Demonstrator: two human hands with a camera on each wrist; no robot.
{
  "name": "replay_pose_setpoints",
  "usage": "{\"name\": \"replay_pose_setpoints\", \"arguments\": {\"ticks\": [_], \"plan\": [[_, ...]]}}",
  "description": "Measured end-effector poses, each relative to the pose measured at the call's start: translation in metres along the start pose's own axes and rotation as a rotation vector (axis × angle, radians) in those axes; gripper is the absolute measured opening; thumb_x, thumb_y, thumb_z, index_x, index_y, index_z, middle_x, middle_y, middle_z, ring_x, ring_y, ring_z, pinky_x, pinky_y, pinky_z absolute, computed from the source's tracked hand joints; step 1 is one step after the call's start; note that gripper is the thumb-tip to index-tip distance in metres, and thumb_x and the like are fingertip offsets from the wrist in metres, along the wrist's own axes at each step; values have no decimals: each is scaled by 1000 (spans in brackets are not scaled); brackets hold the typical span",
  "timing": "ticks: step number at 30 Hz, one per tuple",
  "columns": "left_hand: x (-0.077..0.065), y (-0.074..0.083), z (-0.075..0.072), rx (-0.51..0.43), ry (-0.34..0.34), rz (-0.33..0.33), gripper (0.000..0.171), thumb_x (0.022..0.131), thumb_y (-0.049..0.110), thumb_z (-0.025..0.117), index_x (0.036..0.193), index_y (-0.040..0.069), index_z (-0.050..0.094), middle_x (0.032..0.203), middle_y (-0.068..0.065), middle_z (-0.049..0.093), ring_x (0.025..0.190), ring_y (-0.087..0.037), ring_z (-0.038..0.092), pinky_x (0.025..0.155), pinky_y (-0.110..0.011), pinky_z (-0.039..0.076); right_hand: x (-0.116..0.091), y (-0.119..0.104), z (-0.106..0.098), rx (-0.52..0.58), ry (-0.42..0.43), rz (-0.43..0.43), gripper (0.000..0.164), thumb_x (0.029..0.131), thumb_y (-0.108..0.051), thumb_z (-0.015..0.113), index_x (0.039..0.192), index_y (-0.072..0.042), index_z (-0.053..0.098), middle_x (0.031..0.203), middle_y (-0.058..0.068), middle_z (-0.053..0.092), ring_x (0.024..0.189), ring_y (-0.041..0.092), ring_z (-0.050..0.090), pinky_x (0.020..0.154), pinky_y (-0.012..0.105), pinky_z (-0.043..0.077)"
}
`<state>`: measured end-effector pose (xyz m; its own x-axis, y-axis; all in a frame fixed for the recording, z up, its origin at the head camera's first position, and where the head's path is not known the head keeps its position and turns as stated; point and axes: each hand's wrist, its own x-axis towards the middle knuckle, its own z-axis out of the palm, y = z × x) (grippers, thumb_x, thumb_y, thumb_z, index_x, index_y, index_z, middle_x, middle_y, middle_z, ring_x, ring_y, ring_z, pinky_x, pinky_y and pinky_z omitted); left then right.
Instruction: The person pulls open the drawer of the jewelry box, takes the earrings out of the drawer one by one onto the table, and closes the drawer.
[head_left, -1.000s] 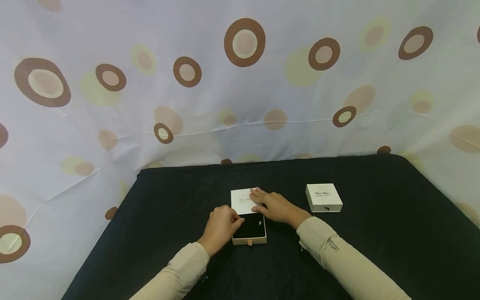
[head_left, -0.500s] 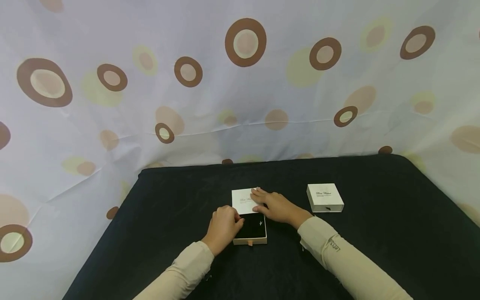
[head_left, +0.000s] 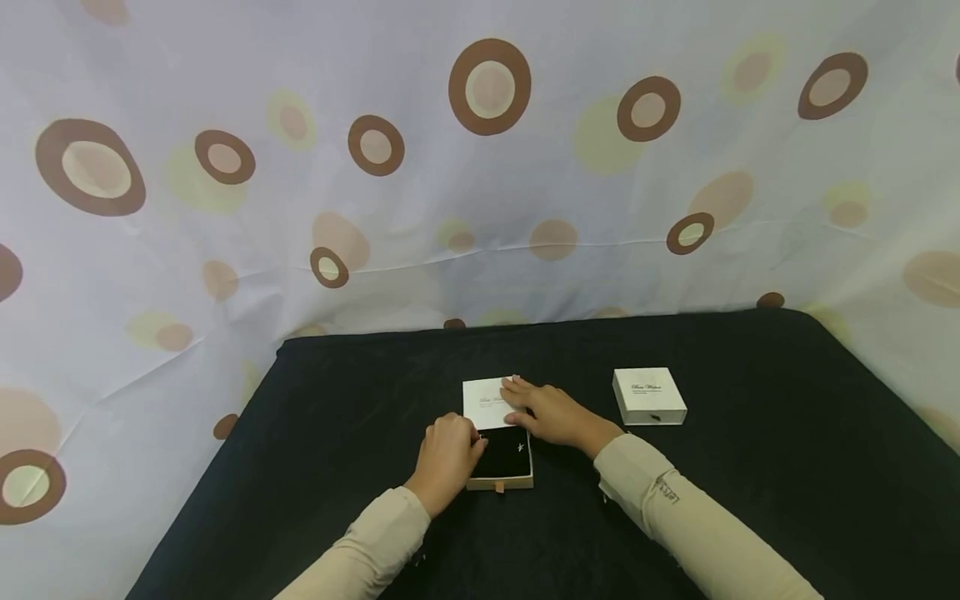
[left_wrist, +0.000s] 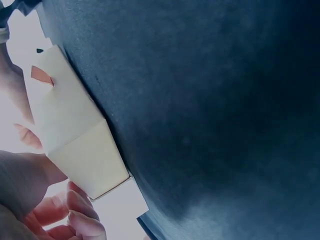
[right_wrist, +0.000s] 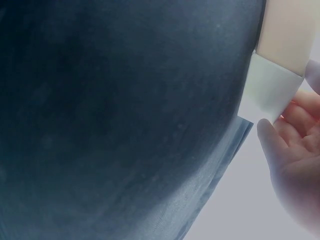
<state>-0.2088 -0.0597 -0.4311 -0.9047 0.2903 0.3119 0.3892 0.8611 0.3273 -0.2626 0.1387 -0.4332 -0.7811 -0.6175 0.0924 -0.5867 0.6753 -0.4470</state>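
- Curtain [head_left: 480,192]: a pale backdrop patterned with brown rings and peach and yellowish spots, hanging behind and to both sides of the table.
- Table [head_left: 780,475]: spread with black cloth; two boxes lie on it.
- Sleeves: cream, one on each arm. The right sleeve [head_left: 697,525] bears dark lettering near its cuff; the left sleeve [head_left: 360,546] comes in from the lower edge.
- Open box: in front of the person, between the hands, its drawer [head_left: 519,482] pulled partway toward the person out of the white cover [head_left: 482,408], which has faint print on top.
- Right hand [head_left: 553,414]: fingers extended, resting across the right part of the cover, thumb near the edge where the drawer emerges.
- Left hand [head_left: 444,458]: at the drawer's left side, fingers curled, thumb reaching over the left of the black pad. The fingertips are partly hidden, so I cannot tell whether they pinch anything.
- Closed box [head_left: 648,393]: white, with dark script on top and a small dark mark on its front; it sits to the right of the open one, well apart from it.
- Black pad [head_left: 501,461]: fills the drawer.
- Tab [head_left: 499,487]: orange, at the middle of the drawer's front.
- Ornament [head_left: 521,447]: tiny, silvery, star-like, on the right part of the pad.
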Motion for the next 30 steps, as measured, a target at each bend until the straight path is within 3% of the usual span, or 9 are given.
{"name": "replay_pose_setpoints", "arguments": {"ticks": [15, 24, 30], "plan": [[2, 0, 4, 37, -22, -6, 14, 82, 6, 73, 69, 7, 68, 65, -2, 53, 56, -14, 53, 45, -22, 41, 0, 0, -1, 6, -1, 6, 54, 98, -30, 53, 142, 0, 41, 151, 16, 33, 141, 32, 27, 110, 53, 29], [2, -2, 6, 68, 21, 54, 22, 79, 2, 72, 61, 9, 62, 61, -1, 48, 53, -15, 51, 43, -22, 40, 0, 0, 0, -4, 6, 9, 54, 98, -30, 53, 142, -1, 41, 151, 16, 33, 141, 32, 27, 110, 52, 30], [1, -4, 5, 57, 21, 67, 19, 80, 2, 71, 64, 8, 63, 62, -1, 47, 53, -14, 50, 44, -21, 39, 0, -1, -1, 7, 3, 11, 53, 98, -29, 53, 142, 0, 42, 151, 16, 34, 141, 33, 27, 110, 52, 30]]}}
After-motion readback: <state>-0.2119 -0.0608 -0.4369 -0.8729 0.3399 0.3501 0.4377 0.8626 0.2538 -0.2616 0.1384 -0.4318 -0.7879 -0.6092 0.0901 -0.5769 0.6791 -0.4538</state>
